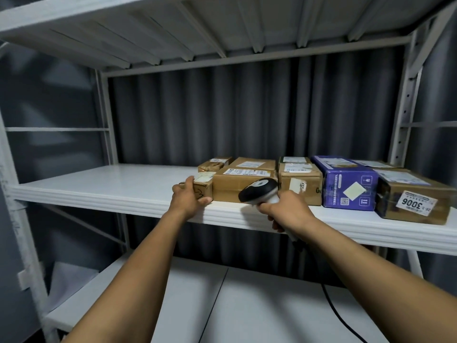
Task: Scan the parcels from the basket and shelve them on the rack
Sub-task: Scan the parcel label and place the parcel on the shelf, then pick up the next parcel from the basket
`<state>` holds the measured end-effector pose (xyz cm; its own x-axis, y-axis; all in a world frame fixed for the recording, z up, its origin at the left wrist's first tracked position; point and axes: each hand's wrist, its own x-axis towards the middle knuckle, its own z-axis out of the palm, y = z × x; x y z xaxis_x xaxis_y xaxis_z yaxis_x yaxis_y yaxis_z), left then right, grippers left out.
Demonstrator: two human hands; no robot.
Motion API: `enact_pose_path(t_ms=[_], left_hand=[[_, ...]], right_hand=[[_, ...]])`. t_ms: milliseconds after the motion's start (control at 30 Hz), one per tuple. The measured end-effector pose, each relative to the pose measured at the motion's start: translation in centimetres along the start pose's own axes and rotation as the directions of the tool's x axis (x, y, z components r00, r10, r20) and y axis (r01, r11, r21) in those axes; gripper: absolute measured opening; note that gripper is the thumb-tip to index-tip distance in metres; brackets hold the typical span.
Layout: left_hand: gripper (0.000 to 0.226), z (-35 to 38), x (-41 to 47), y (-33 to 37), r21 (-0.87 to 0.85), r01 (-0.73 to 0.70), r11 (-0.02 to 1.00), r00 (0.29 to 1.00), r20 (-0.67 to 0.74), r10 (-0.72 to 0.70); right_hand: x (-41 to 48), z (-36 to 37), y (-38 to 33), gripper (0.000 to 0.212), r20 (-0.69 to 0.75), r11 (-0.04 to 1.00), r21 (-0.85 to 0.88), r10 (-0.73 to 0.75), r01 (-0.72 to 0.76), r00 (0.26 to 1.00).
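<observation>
My left hand grips a small brown cardboard parcel standing on the middle shelf of the white rack, at the left end of a row of parcels. Thumb lies under its front edge, fingers over its left side. My right hand holds a black and white barcode scanner by its handle, head pointing left toward a larger brown box. The scanner's black cable hangs down below. The basket is out of view.
Along the shelf to the right stand more brown boxes, a purple box and a box labelled 3006. A second row sits behind. The shelf's left half is bare. A lower white shelf lies beneath; dark curtain behind.
</observation>
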<state>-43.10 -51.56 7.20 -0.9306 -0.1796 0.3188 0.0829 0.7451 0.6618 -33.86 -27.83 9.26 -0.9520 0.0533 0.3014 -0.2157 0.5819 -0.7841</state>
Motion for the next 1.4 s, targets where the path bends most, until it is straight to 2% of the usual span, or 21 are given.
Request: enact_pose_path(t_ms=[133, 233, 400, 567, 700, 833, 933, 1067, 1200, 1400], left_hand=[[0.092, -0.4, -2.3, 0.4, 0.121, 0.010, 0.993, 0.999, -0.034, -0.006], [0.086, -0.7, -5.2, 1.0, 0.174, -0.043, 0.984, 0.999, -0.018, 0.047], [0.075, 1.3, -11.5, 0.1, 0.249, -0.172, 0.953, 0.982, 0.118, 0.146], [0.069, 6.9, -19.0, -4.7, 0.294, -0.210, 0.933, 0.942, 0.315, 0.113], [0.070, 11.4, -25.2, -9.4, 0.320, -0.161, 0.934, 0.877, 0.481, -0.013], [0.069, 14.7, -28.9, -12.9, 0.324, -0.097, 0.941, 0.818, 0.565, -0.110], [0.068, 16.9, -29.5, -14.6, 0.314, -0.059, 0.948, 0.796, 0.588, -0.145], [0.072, 19.6, -29.0, -16.5, 0.264, -0.021, 0.964, 0.793, 0.591, -0.144], [0.074, 22.0, -27.9, -18.1, 0.250, -0.031, 0.968, 0.801, 0.585, -0.125], [0.076, 25.0, -26.1, -20.2, 0.180, 0.031, 0.983, 0.776, 0.616, -0.137]], right_hand=[[-2.0, -0.6, 0.4, 0.019, 0.008, 1.000, -0.012, -0.015, 0.015, 1.000], [-4.1, -1.2, 0.9, 0.020, 0.044, 0.998, -0.059, -0.016, 0.019, 0.999], [-9.6, -0.9, 3.0, 0.019, 0.139, 0.990, -0.142, 0.034, -0.014, 0.990], [-15.9, 0.5, 7.5, 0.019, 0.209, 0.986, -0.143, 0.117, -0.088, 0.971], [-19.9, 1.8, 12.2, 0.017, 0.250, 0.966, -0.190, 0.221, -0.176, 0.943], [-22.6, 3.2, 16.4, 0.018, 0.279, 0.934, -0.265, 0.311, -0.239, 0.909], [-23.3, 4.3, 18.9, 0.016, 0.268, 0.914, -0.268, 0.375, -0.305, 0.888], [-22.9, 5.8, 22.0, 0.027, 0.231, 0.886, -0.264, 0.442, -0.382, 0.867], [-21.2, 7.6, 24.6, 0.030, 0.195, 0.864, -0.184, 0.499, -0.468, 0.845], [-17.4, 11.7, 28.0, 0.022, 0.251, 0.789, -0.116, 0.611, -0.603, 0.751]])
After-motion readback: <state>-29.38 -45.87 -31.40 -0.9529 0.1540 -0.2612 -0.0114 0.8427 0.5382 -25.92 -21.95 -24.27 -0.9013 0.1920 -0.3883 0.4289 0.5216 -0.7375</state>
